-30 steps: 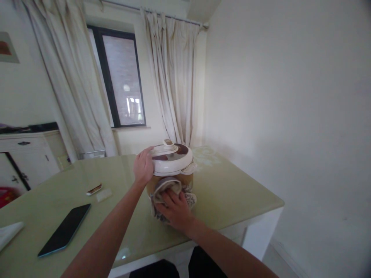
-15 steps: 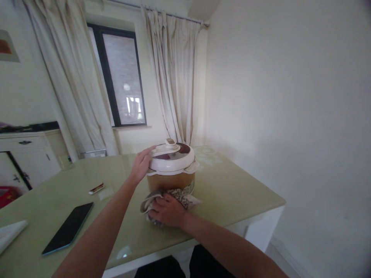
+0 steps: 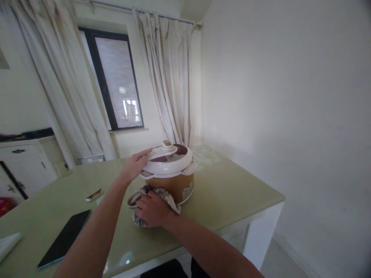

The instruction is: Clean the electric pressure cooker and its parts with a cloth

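Observation:
A round electric cooker (image 3: 168,184) with a brown body, a white rim and a white lid (image 3: 165,166) with dark panels stands upright near the table's front. My left hand (image 3: 133,166) grips the left edge of its lid, fingertips on top by the white handle bar. Bunched under my right hand (image 3: 153,208) is a patterned grey-and-white cloth (image 3: 168,196), pressed to the lower front-left of the cooker's body. Its fingers curl into the cloth, which partly hides them. A pale label shows on the body, right of the cloth.
On the green-topped table (image 3: 226,193), a black tablet (image 3: 64,238) lies left of my left forearm. Behind it sits a small brown-and-white object (image 3: 93,194). A white item (image 3: 8,244) rests at the left edge. Curtains (image 3: 171,77) and a wall stand beyond.
My right hand and the cloth have moved left along the cooker's lower body, uncovering more of the label at its right. My left hand stays on the lid's edge. The view has shifted slightly.

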